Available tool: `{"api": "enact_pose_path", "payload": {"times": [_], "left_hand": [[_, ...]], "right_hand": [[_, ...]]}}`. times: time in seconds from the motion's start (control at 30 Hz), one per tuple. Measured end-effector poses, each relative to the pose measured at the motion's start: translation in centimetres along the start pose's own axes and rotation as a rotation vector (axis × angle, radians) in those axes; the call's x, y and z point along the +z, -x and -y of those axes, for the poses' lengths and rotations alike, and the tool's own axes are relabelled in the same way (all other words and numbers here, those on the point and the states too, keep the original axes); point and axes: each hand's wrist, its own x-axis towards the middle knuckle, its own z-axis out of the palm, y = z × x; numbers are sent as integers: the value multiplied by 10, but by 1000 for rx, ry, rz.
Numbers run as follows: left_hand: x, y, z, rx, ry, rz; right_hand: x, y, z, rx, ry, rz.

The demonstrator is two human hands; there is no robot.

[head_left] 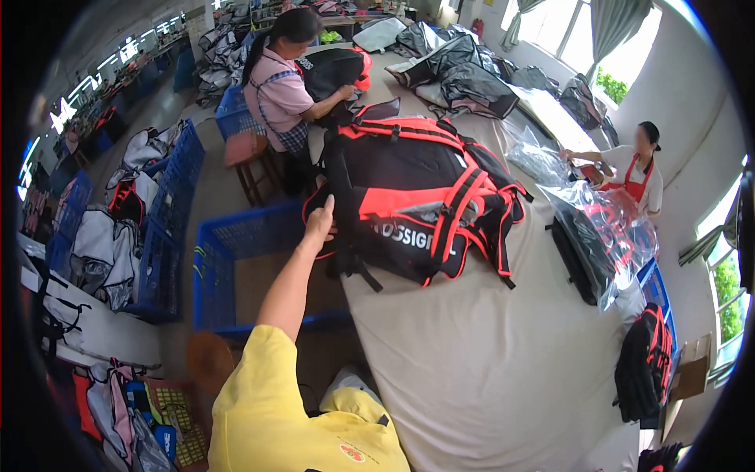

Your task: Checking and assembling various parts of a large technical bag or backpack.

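One hand, left, fingers closed on near-left edge of black-and-red bag; bag's length runs rightward across surface; right hand unseen.

Left hand's fingers perhaps behind the black-and-red bag; right hand unseen.

A long desk under a beige cloth runs up the middle of a workroom. Blue plastic crates stand on the brown floor to its left, near a wooden stool. Daylight comes through windows with grey-green curtains in the white wall on the right.
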Motion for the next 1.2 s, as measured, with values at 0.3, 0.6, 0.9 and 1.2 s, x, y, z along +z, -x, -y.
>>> {"api": "enact_pose_path", "payload": {"times": [0.3,0.6,0.9,1.2], "left_hand": [[56,-24,-56,27,44,575],[198,253,-11,733,63,824],[111,468,245,628,-223,1198],[-1,485,214,-611,76,945]], "right_hand": [[146,135,-32,235,297,-30],[287,205,46,326,377,124],[311,175,83,490,-735,235],[318,193,44,543,-270,530]]}}
